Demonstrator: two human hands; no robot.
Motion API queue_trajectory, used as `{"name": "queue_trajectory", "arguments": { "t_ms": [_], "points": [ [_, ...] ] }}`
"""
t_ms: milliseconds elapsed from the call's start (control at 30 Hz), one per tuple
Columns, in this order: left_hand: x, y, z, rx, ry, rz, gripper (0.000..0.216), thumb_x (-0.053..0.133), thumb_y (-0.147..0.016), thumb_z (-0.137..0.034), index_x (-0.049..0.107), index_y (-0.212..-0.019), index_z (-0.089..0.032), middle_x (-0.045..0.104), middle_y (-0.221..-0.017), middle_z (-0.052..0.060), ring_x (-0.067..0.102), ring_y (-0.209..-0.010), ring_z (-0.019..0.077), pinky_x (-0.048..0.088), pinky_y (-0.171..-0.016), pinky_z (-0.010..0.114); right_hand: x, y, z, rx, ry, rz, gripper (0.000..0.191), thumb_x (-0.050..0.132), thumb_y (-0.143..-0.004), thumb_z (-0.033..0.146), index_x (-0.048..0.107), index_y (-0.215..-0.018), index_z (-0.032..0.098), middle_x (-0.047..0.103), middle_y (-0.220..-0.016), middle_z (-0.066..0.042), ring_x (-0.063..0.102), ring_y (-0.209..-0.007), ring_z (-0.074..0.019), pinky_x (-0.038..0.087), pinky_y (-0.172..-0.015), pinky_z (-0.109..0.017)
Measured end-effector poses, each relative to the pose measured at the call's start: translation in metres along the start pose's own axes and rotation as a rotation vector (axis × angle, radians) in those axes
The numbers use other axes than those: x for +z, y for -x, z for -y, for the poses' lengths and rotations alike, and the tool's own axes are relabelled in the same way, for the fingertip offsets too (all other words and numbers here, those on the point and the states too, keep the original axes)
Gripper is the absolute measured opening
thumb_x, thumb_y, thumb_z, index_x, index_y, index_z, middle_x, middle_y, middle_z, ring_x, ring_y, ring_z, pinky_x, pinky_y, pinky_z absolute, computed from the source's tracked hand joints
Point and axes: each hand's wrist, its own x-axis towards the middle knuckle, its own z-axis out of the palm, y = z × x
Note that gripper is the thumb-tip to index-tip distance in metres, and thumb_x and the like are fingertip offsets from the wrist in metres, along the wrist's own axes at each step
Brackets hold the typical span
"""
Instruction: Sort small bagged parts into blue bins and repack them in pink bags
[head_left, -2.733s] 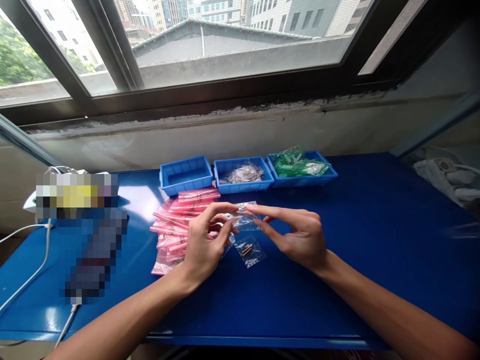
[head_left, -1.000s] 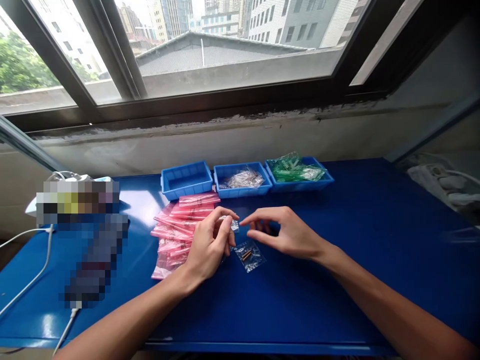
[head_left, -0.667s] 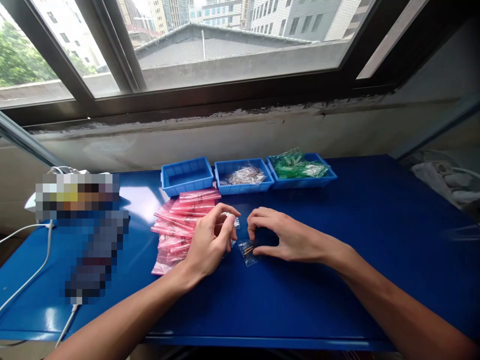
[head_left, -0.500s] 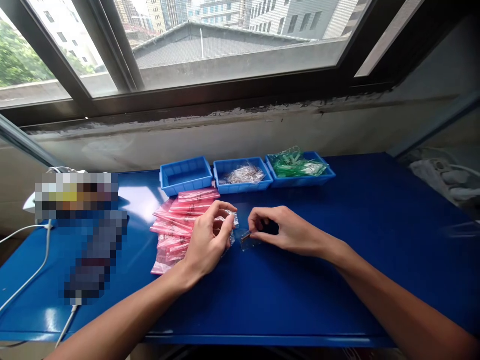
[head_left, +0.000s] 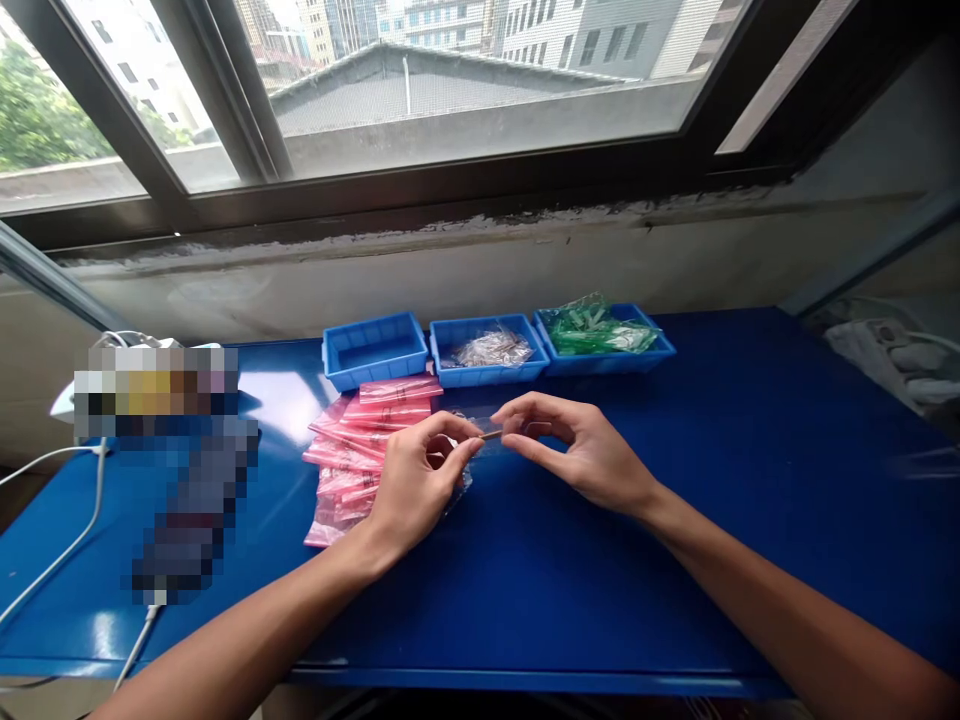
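Note:
My left hand [head_left: 416, 485] rests above the blue table and pinches a clear plastic bag [head_left: 459, 484], which is partly hidden by its fingers. My right hand [head_left: 577, 450] lifts a small clear bag [head_left: 487, 440] between thumb and fingers, off the table. A thin brass pin [head_left: 491, 434] shows inside that small bag, right between my two hands. The fingertips of both hands nearly meet around it. Just under my left hand lies a fanned stack of pink zip bags [head_left: 345, 465].
Several blue plastic bins stand in a row at the window wall: an empty one [head_left: 373, 350], one with clear bags [head_left: 489, 345], and one with green bags [head_left: 604, 330]. A pixelated object [head_left: 165, 470] with white cables lies left on the blue metal table [head_left: 712, 560].
My right hand has picked the small bag with the brass pin up from the table and carried it left and up, towards my left hand's fingertips.

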Motion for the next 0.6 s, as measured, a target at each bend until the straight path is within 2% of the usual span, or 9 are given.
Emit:
{"name": "queue_trajectory", "arguments": {
  "t_ms": [167, 300, 433, 533, 600],
  "points": [
    [0.001, 0.001, 0.0, -0.019, 0.058, -0.031, 0.021, 0.074, -0.091, -0.039, 0.071, -0.09, -0.018, 0.064, -0.062, -0.001, 0.056, -0.048, 0.011, 0.042, -0.045, 0.02, 0.0, -0.001, 0.006, 0.011, 0.019, -0.066, 0.021, 0.074, -0.094, 0.04, 0.079, -0.088, 0.02, 0.08, -0.089, -0.006, 0.076, -0.084, -0.0232, 0.062, -0.075, -0.031],
    [0.001, 0.001, 0.001, 0.001, 0.024, -0.055, 0.021, 0.075, -0.091, -0.038, 0.071, -0.087, -0.017, 0.066, -0.065, 0.0, 0.056, -0.049, 0.0108, 0.043, -0.046, 0.02, 0.002, 0.001, 0.009, 0.011, 0.011, -0.094, 0.021, 0.074, -0.093, 0.039, 0.079, -0.086, 0.02, 0.079, -0.085, -0.006, 0.075, -0.079, -0.0217, 0.061, -0.07, -0.029],
    [0.001, 0.002, 0.001, 0.045, -0.031, -0.074, 0.021, 0.075, -0.091, -0.036, 0.072, -0.084, -0.016, 0.071, -0.075, 0.004, 0.059, -0.055, 0.0108, 0.044, -0.049, 0.02, 0.003, 0.004, 0.01, 0.022, 0.009, -0.11, 0.021, 0.075, -0.093, 0.038, 0.079, -0.085, 0.019, 0.078, -0.079, -0.005, 0.071, -0.068, -0.0186, 0.056, -0.059, -0.027],
    [0.002, 0.002, 0.001, 0.046, -0.001, -0.062, 0.021, 0.075, -0.092, -0.035, 0.071, -0.085, -0.016, 0.069, -0.069, 0.002, 0.06, -0.053, 0.0107, 0.046, -0.049, 0.02, 0.003, 0.004, 0.011, 0.022, -0.019, -0.097, 0.019, 0.075, -0.093, 0.035, 0.08, -0.088, 0.018, 0.073, -0.066, -0.002, 0.065, -0.054, -0.0149, 0.052, -0.051, -0.024],
    [0.002, 0.002, 0.002, 0.034, 0.04, -0.057, 0.02, 0.074, -0.092, -0.034, 0.07, -0.086, -0.016, 0.069, -0.067, 0.001, 0.062, -0.051, 0.011, 0.047, -0.046, 0.02, 0.004, 0.005, 0.011, 0.006, -0.049, -0.083, 0.016, 0.075, -0.094, 0.033, 0.079, -0.09, 0.018, 0.072, -0.062, -0.001, 0.066, -0.051, -0.0145, 0.054, -0.05, -0.024]
  ]
}}
